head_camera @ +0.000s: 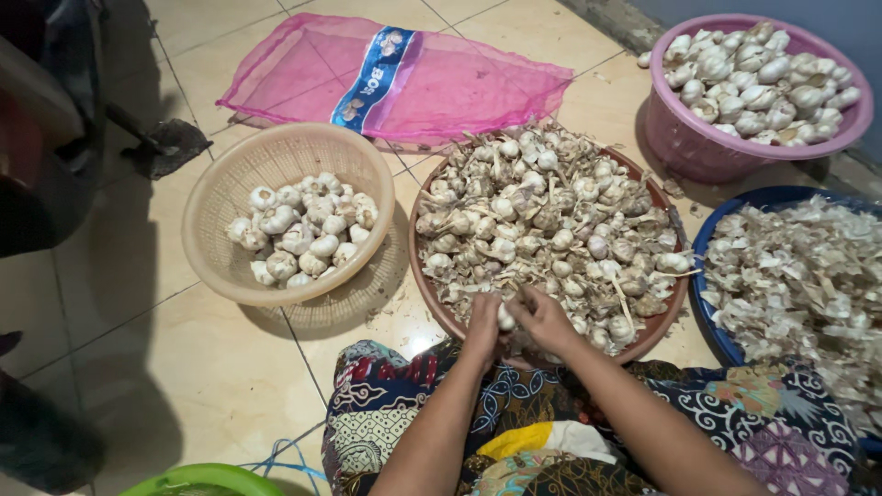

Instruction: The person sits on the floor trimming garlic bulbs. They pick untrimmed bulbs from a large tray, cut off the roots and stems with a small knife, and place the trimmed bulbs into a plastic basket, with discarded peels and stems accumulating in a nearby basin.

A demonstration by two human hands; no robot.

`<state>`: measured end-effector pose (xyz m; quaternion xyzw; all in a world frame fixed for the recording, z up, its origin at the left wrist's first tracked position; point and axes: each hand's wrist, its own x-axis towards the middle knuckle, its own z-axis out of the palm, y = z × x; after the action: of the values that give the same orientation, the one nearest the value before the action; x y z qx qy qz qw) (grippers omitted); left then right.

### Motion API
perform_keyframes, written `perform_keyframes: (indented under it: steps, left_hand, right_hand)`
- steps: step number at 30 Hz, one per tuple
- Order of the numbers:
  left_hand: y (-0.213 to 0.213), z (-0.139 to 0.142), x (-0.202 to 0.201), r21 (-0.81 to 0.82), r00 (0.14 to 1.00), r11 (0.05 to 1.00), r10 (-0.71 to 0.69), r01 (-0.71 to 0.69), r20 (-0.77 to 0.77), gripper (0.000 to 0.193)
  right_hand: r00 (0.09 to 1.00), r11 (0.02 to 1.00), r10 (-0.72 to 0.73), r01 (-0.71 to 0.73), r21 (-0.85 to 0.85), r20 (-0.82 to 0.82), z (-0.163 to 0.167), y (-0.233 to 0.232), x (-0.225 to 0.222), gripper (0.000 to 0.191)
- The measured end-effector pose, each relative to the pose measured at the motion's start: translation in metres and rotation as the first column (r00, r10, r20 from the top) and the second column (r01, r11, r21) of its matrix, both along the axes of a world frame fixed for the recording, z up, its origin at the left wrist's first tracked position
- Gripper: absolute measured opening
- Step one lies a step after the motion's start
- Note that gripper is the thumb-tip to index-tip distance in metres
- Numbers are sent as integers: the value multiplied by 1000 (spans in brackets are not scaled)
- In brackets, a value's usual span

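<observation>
Two hands met at the near rim of the brown tray (432, 292), just past my patterned skirt (570, 413). My left hand (483, 321) was curled tight around a garlic bulb (506, 318), only a pale patch of it showing between my fingers. My right hand (545, 319) was pinched on the same bulb from the other side, fingertips touching it at the top, so both grips were narrow and closed on it. The bulb sat over the tray's near edge, right against the heap of unpeeled garlic (551, 220) that filled the tray.

Left of the tray stood a tan basket (220, 266) with a small pile of clean white bulbs in it. To my right, a blue tub (707, 239) held loose papery skins (799, 285). A green rim (207, 476) showed at the bottom edge, near my left knee.

Farther off, a pink net sack (459, 87) with a blue band lay flat on the tiled floor (165, 358). At the far right, a pink basket (698, 152) was piled with white bulbs.
</observation>
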<state>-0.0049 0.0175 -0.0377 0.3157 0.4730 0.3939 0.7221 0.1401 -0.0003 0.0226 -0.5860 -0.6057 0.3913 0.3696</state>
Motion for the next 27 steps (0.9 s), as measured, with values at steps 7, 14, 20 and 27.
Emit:
perform_keyframes:
  steps: [7, 14, 20, 27]
  left_hand:
    - [4, -10, -6, -173, 869, 983, 132, -54, 477, 35]
    - [-1, 5, -8, -166, 938, 986, 35, 25, 346, 32]
    - [-2, 3, -22, -2, 993, 1000, 28, -28, 112, 33]
    - [14, 12, -78, 377, 887, 926, 156, 22, -435, 49]
  right_hand:
    - [975, 966, -176, 197, -168, 136, 10, 3, 4, 32]
    - [1000, 1000, 21, -21, 10, 0, 7, -10, -3, 23]
    - [992, 992, -115, 117, -46, 50, 4, 5, 0, 36]
    - [924, 994, 81, -48, -96, 373, 3, 19, -9, 39]
